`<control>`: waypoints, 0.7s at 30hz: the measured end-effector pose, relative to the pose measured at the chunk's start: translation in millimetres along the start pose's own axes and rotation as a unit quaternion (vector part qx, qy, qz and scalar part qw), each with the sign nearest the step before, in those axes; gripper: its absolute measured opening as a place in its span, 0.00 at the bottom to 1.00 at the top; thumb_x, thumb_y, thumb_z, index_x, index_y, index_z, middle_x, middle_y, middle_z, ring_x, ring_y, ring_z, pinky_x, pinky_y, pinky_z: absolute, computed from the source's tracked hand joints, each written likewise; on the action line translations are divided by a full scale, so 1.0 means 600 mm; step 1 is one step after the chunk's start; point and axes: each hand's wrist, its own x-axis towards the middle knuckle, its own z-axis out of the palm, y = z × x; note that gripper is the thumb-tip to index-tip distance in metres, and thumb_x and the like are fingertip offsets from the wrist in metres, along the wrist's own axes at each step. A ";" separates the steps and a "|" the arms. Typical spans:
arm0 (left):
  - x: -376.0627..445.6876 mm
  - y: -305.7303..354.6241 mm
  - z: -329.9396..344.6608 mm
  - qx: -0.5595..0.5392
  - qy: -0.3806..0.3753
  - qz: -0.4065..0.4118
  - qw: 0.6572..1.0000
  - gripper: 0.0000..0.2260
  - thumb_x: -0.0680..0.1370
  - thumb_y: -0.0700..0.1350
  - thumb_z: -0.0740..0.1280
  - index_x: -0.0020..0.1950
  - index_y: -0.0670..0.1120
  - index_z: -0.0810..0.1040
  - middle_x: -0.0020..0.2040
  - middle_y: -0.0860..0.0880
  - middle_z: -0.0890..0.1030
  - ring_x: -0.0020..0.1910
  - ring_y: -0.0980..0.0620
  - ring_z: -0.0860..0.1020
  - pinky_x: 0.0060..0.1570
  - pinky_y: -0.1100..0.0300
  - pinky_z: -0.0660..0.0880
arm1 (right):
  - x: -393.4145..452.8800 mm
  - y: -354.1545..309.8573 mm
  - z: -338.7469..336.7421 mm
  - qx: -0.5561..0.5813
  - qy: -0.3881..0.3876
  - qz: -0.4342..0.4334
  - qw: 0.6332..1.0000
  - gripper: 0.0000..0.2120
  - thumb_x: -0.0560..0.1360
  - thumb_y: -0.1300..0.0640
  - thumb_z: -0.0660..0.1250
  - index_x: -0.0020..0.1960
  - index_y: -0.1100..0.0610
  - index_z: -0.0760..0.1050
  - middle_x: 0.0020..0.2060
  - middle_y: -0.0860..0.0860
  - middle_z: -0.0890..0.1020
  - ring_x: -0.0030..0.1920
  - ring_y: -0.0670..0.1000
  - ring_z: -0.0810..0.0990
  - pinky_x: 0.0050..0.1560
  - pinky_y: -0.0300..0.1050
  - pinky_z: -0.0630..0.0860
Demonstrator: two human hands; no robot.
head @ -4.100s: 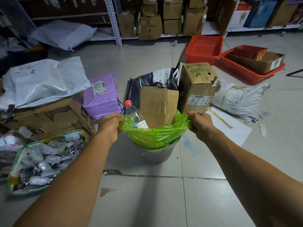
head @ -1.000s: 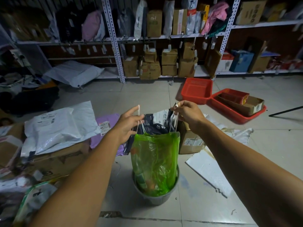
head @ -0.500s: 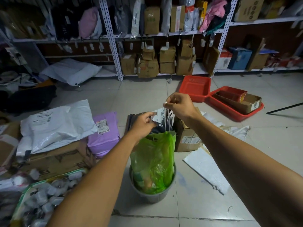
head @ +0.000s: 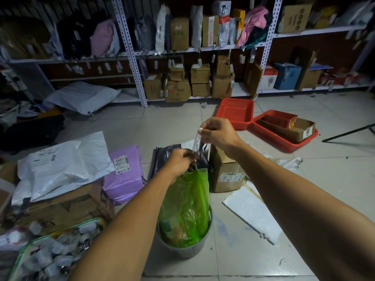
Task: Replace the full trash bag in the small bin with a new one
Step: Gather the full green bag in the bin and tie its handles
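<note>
Cinching: green bag (head: 186,201) in bin (head: 183,250), neck gathered to tie.
Left hand (head: 180,161): grip clamped on neck.
Right hand (head: 218,133): grip pinched, probably on drawstring (head: 197,144), pulling up.

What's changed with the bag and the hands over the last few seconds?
The translucent green plastic trash bag has been gathered shut and drawn up tall; earlier its rim was spread open. The left hand shifted from the rim to gripping the neck, while the right hand rose, pulling the white drawstring upward. Unchanged: the bag's bottom still sits in the small grey round bin, which has not moved.
</note>
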 end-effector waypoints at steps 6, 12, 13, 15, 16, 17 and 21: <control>-0.012 0.006 -0.011 -0.112 0.031 -0.062 0.991 0.11 0.80 0.47 0.63 0.49 0.44 0.83 0.38 0.48 0.82 0.35 0.52 0.73 0.36 0.60 0.70 | -0.012 0.042 0.008 -0.028 -0.026 0.056 0.998 0.10 0.76 0.67 0.64 0.53 0.59 0.80 0.48 0.58 0.82 0.47 0.56 0.83 0.48 0.49 0.83; -0.016 -0.001 -0.018 -0.146 0.018 -0.084 0.986 0.10 0.79 0.48 0.62 0.44 0.47 0.81 0.30 0.52 0.82 0.33 0.52 0.73 0.38 0.58 0.69 | -0.032 0.054 0.034 -0.100 -0.096 0.034 0.990 0.03 0.70 0.61 0.76 0.40 0.56 0.82 0.36 0.57 0.84 0.36 0.50 0.80 0.39 0.46 0.78; -0.017 -0.002 -0.020 -0.141 0.015 -0.082 0.986 0.10 0.79 0.48 0.62 0.45 0.47 0.81 0.31 0.52 0.83 0.33 0.52 0.73 0.38 0.58 0.69 | -0.032 0.057 0.038 -0.108 -0.095 0.029 0.989 0.04 0.69 0.61 0.77 0.39 0.55 0.82 0.37 0.57 0.84 0.36 0.50 0.80 0.40 0.48 0.79; -0.021 -0.003 -0.023 -0.129 0.007 -0.079 0.989 0.11 0.79 0.48 0.62 0.46 0.46 0.82 0.34 0.50 0.83 0.33 0.52 0.73 0.38 0.59 0.69 | -0.032 0.063 0.041 -0.133 -0.086 0.017 0.987 0.06 0.68 0.60 0.78 0.38 0.53 0.81 0.36 0.55 0.84 0.36 0.51 0.80 0.41 0.51 0.80; -0.024 -0.002 -0.025 -0.119 0.005 -0.077 0.990 0.11 0.79 0.47 0.62 0.46 0.45 0.82 0.35 0.49 0.83 0.33 0.52 0.73 0.37 0.60 0.70 | -0.033 0.065 0.042 -0.143 -0.086 0.011 0.986 0.07 0.68 0.60 0.78 0.37 0.53 0.80 0.34 0.53 0.83 0.35 0.50 0.80 0.39 0.51 0.80; -0.028 0.000 -0.026 -0.109 0.005 -0.076 0.991 0.10 0.79 0.47 0.62 0.47 0.44 0.82 0.35 0.49 0.82 0.32 0.52 0.73 0.35 0.61 0.69 | -0.035 0.066 0.043 -0.151 -0.089 0.004 0.985 0.08 0.68 0.59 0.77 0.36 0.52 0.79 0.33 0.51 0.81 0.34 0.49 0.79 0.36 0.49 0.77; -0.036 0.004 -0.031 -0.058 -0.010 -0.054 0.997 0.09 0.78 0.44 0.62 0.44 0.43 0.81 0.37 0.45 0.81 0.31 0.52 0.73 0.30 0.64 0.69 | -0.046 0.069 0.051 -0.177 -0.109 -0.007 0.978 0.08 0.70 0.59 0.75 0.36 0.52 0.76 0.32 0.48 0.79 0.33 0.48 0.77 0.34 0.43 0.73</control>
